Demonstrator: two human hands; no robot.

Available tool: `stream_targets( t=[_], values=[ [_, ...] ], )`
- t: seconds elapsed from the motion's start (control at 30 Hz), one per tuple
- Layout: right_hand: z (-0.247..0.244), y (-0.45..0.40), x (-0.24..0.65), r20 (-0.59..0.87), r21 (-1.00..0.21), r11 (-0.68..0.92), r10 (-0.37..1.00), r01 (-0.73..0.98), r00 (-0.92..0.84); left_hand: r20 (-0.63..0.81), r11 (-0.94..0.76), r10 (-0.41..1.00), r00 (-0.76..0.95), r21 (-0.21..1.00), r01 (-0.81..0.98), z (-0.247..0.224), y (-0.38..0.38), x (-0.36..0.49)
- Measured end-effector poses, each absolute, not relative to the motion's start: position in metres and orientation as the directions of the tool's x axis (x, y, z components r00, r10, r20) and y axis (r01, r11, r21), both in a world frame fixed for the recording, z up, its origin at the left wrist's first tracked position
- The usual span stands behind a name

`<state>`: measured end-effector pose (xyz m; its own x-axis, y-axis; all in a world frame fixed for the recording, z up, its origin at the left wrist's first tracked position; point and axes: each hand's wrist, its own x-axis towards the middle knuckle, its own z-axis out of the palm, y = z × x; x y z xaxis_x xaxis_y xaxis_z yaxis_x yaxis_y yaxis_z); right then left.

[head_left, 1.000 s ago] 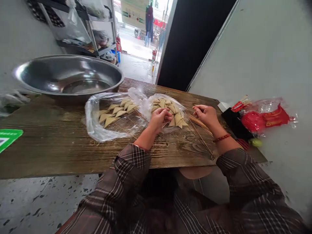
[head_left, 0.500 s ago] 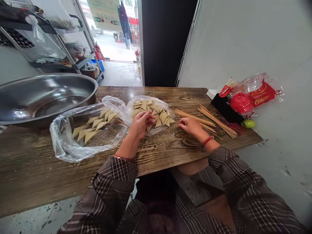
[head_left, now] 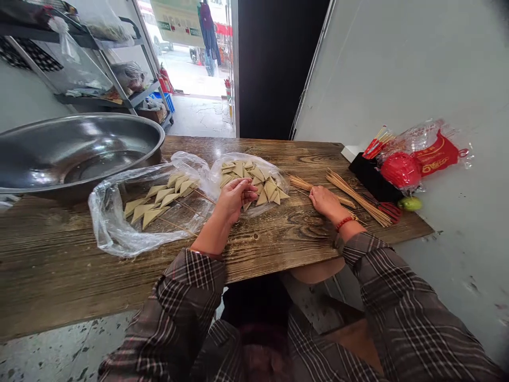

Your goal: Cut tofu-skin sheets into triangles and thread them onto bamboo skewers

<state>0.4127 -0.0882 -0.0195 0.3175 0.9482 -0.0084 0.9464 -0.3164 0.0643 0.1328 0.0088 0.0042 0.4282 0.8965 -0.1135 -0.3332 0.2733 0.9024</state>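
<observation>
My left hand [head_left: 234, 199] hovers at the near edge of a pile of beige triangular pieces [head_left: 260, 183] on a clear plastic bag. Its fingers are loosely curled, the thumb is apart from them, and nothing shows between them. Over the nearer bundle of thin bamboo skewers [head_left: 300, 182], my right hand [head_left: 326, 203] is closed, with a thin skewer [head_left: 303, 193] poking out by its fingertips. Left of my left hand, more triangular pieces [head_left: 153, 215] lie in rows on another clear bag [head_left: 115, 246], with skewers [head_left: 177, 225] running out of them.
A large steel basin [head_left: 153, 146] stands at the table's left. A second skewer bundle [head_left: 360, 199] lies right of my right hand. Beyond it are a black box [head_left: 374, 178], red packaging [head_left: 401, 170] and a green fruit-like object [head_left: 409, 203], near the wall.
My right hand has shifted slightly right and away from me over the skewers. My left hand keeps nearly the same pose beside the pile. The whole view has shifted a little.
</observation>
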Motion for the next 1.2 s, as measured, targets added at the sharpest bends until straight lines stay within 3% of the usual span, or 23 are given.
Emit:
stream_targets(
  t=[0.37,0.6,0.63,0.7,0.77,0.83,1.0,1.2],
  values=[
    [-0.026,-0.09,0.421,-0.044,0.032,-0.244,0.968,0.969,0.245,-0.093,0.241,0.937,0.337,0.871,-0.429,0.005,0.01,0.13],
    [-0.021,-0.097,0.433,0.089,-0.05,-0.341,0.934,0.939,0.345,-0.099,0.225,0.95,0.297,0.875,-0.428,0.006,0.007,0.131],
    [-0.017,-0.096,0.435,0.144,-0.103,-0.355,0.919,0.929,0.367,-0.098,0.222,0.95,0.296,0.878,-0.423,0.006,0.007,0.131],
    [-0.009,-0.093,0.433,0.285,-0.331,-0.311,0.867,0.891,0.408,-0.094,0.212,0.952,0.291,0.888,-0.408,0.007,0.005,0.132],
    [0.0,-0.088,0.421,0.384,-0.627,-0.132,0.805,0.768,0.452,-0.091,0.204,0.953,0.29,0.899,-0.387,0.007,0.004,0.133],
    [0.006,-0.08,0.398,0.383,-0.799,0.044,0.805,0.599,0.452,-0.09,0.202,0.949,0.301,0.909,-0.364,0.008,0.003,0.133],
    [0.012,-0.053,0.33,0.287,-0.95,0.201,0.865,0.24,0.411,-0.041,0.123,0.96,0.276,0.95,-0.287,0.007,0.002,0.136],
    [0.011,-0.022,0.299,0.188,-0.973,0.218,0.941,-0.077,0.283,0.127,-0.116,0.962,0.242,0.992,-0.059,0.004,0.004,0.136]
  ],
)
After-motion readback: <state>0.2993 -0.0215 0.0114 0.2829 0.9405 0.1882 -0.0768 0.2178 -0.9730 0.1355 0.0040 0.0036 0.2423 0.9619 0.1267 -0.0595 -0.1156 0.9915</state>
